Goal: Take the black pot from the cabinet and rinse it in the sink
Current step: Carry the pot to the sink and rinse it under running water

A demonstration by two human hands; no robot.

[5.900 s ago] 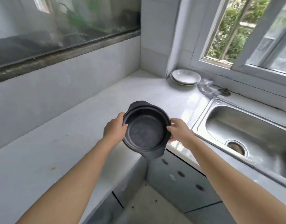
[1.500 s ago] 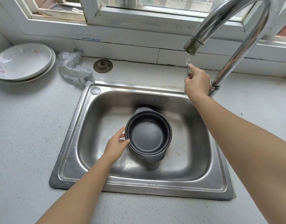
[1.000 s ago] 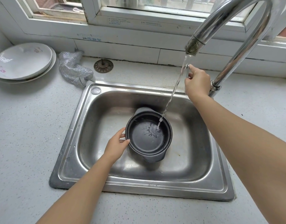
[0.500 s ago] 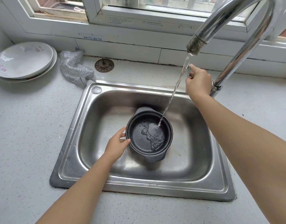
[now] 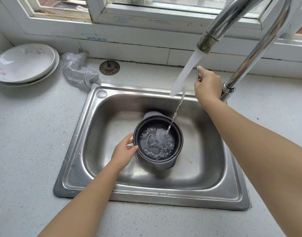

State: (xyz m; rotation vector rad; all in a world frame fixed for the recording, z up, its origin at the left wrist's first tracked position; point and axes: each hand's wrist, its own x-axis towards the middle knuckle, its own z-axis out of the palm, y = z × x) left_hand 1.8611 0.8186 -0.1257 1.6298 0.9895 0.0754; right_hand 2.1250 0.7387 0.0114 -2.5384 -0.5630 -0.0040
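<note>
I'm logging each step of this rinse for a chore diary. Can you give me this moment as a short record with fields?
pot: black pot upright in the sink, shallow water across its bottom
water: stream running from the faucet into the pot
left hand: left hand on the pot's left rim
right hand: right hand gripping the faucet lever
counter: stacked plates, mesh scrubber, drain strainer behind the sink
stage: rinsing underway

faucet (image 5: 245, 17) arch cropped, window label (image 5: 126, 19) illegible
</note>
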